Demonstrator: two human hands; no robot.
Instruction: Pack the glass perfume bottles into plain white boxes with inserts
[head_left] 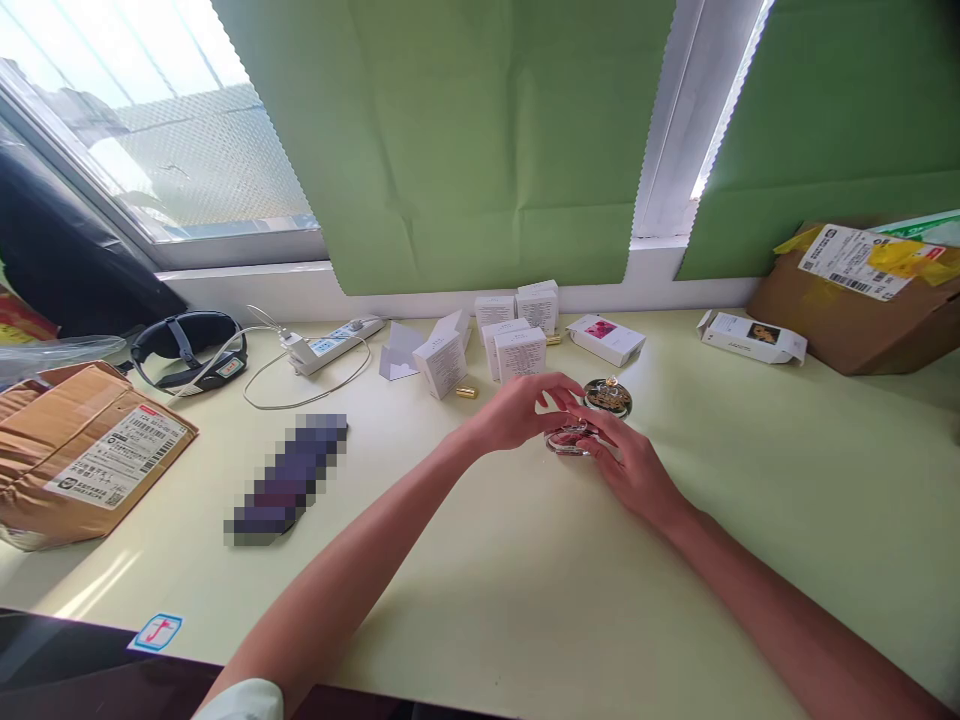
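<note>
Here both hands meet over a small round glass jar (570, 437) that sits on the pale surface (465, 580) just in front of a cluster of little white boxes (517, 352), with its shiny gold-trimmed lid (607, 397) propped right behind it. The left hand (517, 410) has its fingers curled down onto the jar's near rim, while the right hand (634, 468) cups its side with fingers loosely bent, touching rather than clamped. The jar looks hard, smooth, likely slippery and breakable, so it is probably best gripped around its walls, not by the lid.
</note>
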